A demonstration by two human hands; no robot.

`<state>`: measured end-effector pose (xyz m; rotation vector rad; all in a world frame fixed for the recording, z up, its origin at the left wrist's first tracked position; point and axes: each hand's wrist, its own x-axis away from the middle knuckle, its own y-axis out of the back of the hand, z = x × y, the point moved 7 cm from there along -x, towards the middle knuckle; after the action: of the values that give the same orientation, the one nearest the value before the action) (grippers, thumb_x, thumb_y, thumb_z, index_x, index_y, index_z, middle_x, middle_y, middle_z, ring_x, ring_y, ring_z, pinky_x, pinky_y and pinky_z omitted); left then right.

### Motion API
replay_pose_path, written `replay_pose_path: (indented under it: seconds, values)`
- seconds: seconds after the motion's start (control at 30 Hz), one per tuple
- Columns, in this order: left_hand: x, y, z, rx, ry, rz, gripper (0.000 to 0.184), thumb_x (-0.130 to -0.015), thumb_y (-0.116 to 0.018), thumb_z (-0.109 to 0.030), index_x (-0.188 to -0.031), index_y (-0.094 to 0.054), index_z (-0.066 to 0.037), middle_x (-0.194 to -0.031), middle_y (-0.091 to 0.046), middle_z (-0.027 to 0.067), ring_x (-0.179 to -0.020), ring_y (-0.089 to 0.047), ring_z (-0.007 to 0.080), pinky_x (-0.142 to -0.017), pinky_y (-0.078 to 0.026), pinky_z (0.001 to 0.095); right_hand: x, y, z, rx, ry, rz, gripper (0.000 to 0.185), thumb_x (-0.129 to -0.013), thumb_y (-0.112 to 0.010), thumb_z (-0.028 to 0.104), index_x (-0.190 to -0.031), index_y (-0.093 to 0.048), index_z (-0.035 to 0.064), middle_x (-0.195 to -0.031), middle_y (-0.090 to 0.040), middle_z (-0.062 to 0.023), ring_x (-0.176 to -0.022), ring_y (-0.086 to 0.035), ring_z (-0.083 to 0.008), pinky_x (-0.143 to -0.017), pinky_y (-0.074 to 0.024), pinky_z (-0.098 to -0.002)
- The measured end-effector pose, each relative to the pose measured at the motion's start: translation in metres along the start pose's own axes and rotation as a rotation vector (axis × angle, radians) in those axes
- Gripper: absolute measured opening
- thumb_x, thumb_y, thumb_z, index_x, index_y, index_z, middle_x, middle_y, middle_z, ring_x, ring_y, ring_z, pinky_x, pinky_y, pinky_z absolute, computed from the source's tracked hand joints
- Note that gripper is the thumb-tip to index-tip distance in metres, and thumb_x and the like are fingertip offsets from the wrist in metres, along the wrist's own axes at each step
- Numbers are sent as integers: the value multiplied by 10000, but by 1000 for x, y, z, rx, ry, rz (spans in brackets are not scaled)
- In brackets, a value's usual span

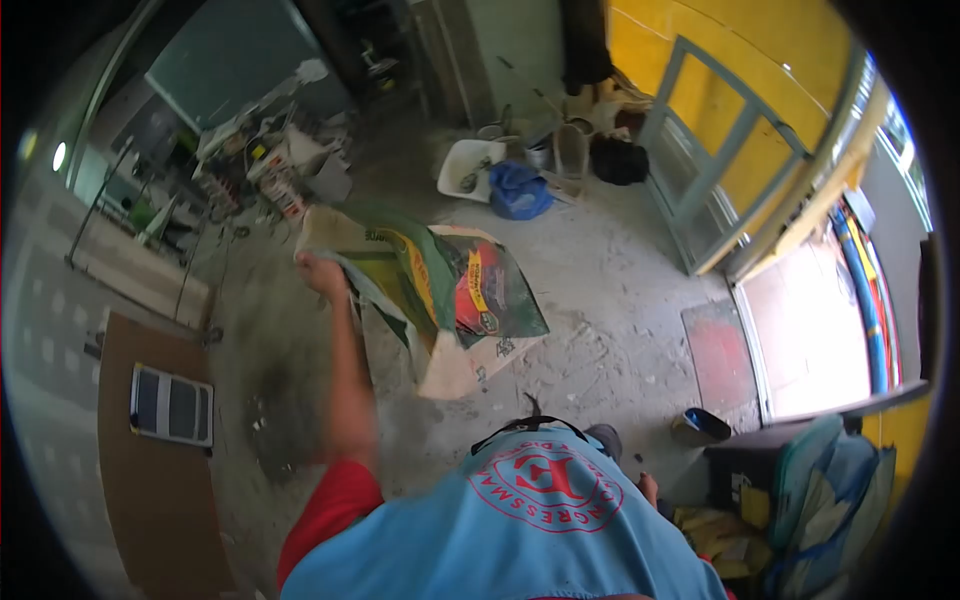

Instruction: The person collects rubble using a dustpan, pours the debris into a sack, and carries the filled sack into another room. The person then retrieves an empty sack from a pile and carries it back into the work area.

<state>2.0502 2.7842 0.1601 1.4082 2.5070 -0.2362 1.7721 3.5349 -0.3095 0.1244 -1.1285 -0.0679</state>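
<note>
A large printed sack (pixel 445 290), green, red and yellow with pale ends, hangs in the air in front of me. Its upper left edge is gripped by my left hand (pixel 320 274), with the arm stretched forward. The sack looks limp, and its side gapes towards me. My right hand (pixel 648 488) is low beside my body, away from the sack. Only a small part of it shows past my blue vest, so its fingers are mostly hidden.
A white basin (pixel 468 168) and a blue bag (pixel 520 190) lie on the dusty floor ahead. Rubble and buckets (pixel 330 180) are piled at the back left. A grey frame (pixel 690 150) leans at the right. A cardboard sheet (pixel 150 500) is at left.
</note>
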Motion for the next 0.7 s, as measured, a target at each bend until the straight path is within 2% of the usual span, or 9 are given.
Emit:
replay_pose_path:
  seconds: [0.13, 0.2, 0.3, 0.37, 0.47, 0.57, 0.63, 0.67, 0.7]
  values:
    - [-55, 78, 73, -88, 69, -271, 494, -981, -281, -325, -1140, -479, 100, -1145, -523, 262, -1061, -518, 346, -892, -393, 397, -10, -111, 52, 323, 53, 108, 324, -859, -552, 304, -958, -487, 3, -821, -519, -118, -632, -596, -256, -502, -474, -351]
    - [-57, 96, 45, -4, 76, -332, 490, -983, -277, -312, -1161, -454, 109, -1162, -511, 267, -1073, -512, 344, -896, -392, 395, -2, -198, 79, 436, 134, 189, 298, -860, -548, 304, -903, -513, 11, -748, -530, -104, -607, -600, -244, -469, -467, -332]
    - [-96, 100, 59, 168, 79, -396, 483, -986, -279, -297, -1198, -414, 115, -1185, -494, 271, -1085, -504, 342, -909, -387, 394, 75, -363, 136, 516, 327, 336, 411, -853, -561, 371, -1065, -535, 20, -882, -571, -99, -653, -602, -210, -521, -480, -326]
    - [-124, 86, 80, 256, 65, -426, 480, -986, -284, -295, -1214, -399, 112, -1192, -489, 270, -1086, -502, 342, -918, -383, 395, 129, -478, 171, 595, 408, 507, 491, -842, -579, 459, -1104, -544, 44, -905, -589, -73, -675, -597, -187, -563, -485, -306]
    - [-171, 37, 115, 102, 91, -341, 445, -986, -293, -270, -1198, -410, 104, -1167, -499, 252, -1044, -507, 335, -900, -388, 399, 231, -647, 203, 653, 499, 855, 539, -860, -542, 512, -1159, -536, 63, -984, -609, -62, -751, -596, -168, -647, -486, -295]
    - [-230, -23, 138, 39, -8, -368, 399, -978, -312, -241, -1160, -439, 90, -1109, -523, 245, -976, -519, 346, -862, -394, 392, 321, -807, 186, 787, 501, 1283, 606, -893, -452, 539, -1276, -463, 69, -1142, -573, -101, -964, -557, -197, -814, -456, -350]
    - [-270, -70, 121, -75, -43, -260, 395, -968, -336, -235, -1161, -453, 89, -1108, -522, 263, -985, -510, 381, -855, -389, 397, 393, -895, 161, 863, 391, 1518, 659, -898, -419, 556, -1336, -399, 63, -1242, -515, -131, -1105, -499, -252, -898, -413, -398]
    - [-289, -81, 122, -86, -53, -270, 395, -968, -336, -235, -1161, -453, 89, -1108, -522, 263, -985, -510, 381, -855, -389, 397, 420, -930, 144, 925, 302, 1593, 784, -845, -477, 611, -1386, -310, 69, -1293, -472, -152, -1151, -457, -257, -928, -384, -452]
    - [-307, -92, 126, -106, -113, -305, 391, -963, -343, -232, -1161, -457, 85, -1108, -520, 268, -995, -504, 394, -864, -384, 398, 440, -967, 133, 1050, 371, 1546, 797, -830, -532, 572, -1386, -297, 53, -1293, -470, -159, -1151, -459, -261, -925, -378, -454]
